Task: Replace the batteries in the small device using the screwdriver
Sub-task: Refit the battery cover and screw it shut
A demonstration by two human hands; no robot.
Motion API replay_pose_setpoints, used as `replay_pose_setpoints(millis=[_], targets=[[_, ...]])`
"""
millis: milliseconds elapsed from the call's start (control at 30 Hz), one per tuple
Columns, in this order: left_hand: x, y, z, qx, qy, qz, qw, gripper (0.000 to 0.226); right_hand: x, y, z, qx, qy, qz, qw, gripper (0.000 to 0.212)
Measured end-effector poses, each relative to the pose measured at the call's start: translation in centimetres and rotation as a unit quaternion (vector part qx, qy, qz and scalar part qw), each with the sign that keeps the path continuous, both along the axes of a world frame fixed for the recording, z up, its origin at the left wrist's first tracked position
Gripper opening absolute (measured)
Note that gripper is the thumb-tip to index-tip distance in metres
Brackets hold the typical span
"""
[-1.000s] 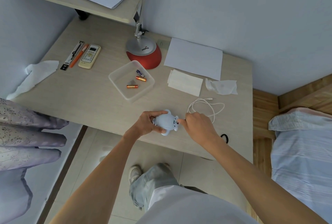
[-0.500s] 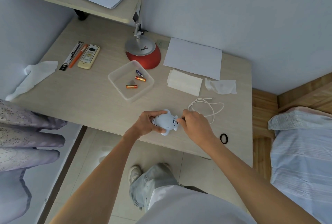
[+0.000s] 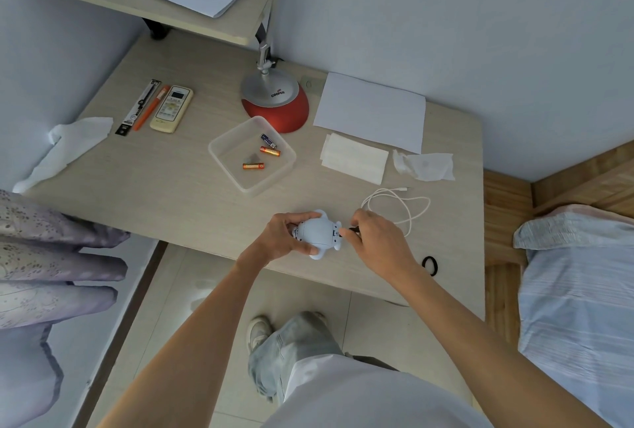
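Note:
A small pale-blue, animal-shaped device (image 3: 317,232) lies near the desk's front edge, held at its left end by my left hand (image 3: 283,237). My right hand (image 3: 375,240) pinches a small dark screwdriver (image 3: 352,229) whose tip meets the device's right end; most of the tool is hidden in my fingers. A clear plastic tray (image 3: 219,150) behind the device holds two orange batteries (image 3: 254,165), a dark blue battery (image 3: 268,140) and a small grey piece.
A red-based lamp (image 3: 276,103) stands behind the tray. A remote (image 3: 171,108), an orange pen and a packaged pen lie at far left. Paper (image 3: 370,110), tissues (image 3: 353,158), a white cable (image 3: 401,203) and a black hair tie (image 3: 430,265) lie to the right.
My right hand has shifted slightly at the device's right end, and the dark screwdriver now shows between its fingers. The left hand and the device have stayed in place.

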State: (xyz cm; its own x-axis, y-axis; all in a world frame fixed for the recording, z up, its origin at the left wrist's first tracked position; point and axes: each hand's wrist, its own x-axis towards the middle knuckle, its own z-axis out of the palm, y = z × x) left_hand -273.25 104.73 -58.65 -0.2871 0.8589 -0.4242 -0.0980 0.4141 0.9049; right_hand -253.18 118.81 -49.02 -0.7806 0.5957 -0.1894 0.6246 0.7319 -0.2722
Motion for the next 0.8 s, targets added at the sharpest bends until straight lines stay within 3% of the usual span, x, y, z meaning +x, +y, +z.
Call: replay_pose_setpoints(millis=[100,267,400,567,667,800], targets=[[0.05,0.04,0.11,0.004,-0.002,-0.002,1.0,0.08,-0.3,0.24,-0.25,0.024,-0.03,-0.015,0.999,0.042],[-0.03,0.05,0.15,-0.001,-0.001,0.002,1.0,0.081,-0.24,-0.18,-0.42,-0.031,0.057,0.018,0.998,0.013],[-0.05,0.04,0.16,-0.005,0.004,0.001,1.0,0.081,-0.05,-0.24,-0.27,-0.05,0.073,0.015,0.996,0.013],[-0.06,0.0,0.34,-0.011,0.003,-0.002,1.0,0.08,-0.21,-0.09,0.23,0.024,-0.042,-0.015,0.999,0.051],[0.05,0.04,0.6,-0.012,0.004,-0.001,1.0,0.078,-0.16,-0.26,-0.21,0.028,-0.03,-0.013,0.999,0.042],[-0.03,0.0,0.51,-0.013,0.006,0.0,1.0,0.078,0.15,-0.52,-0.57,0.003,0.044,-0.003,0.999,0.013]])
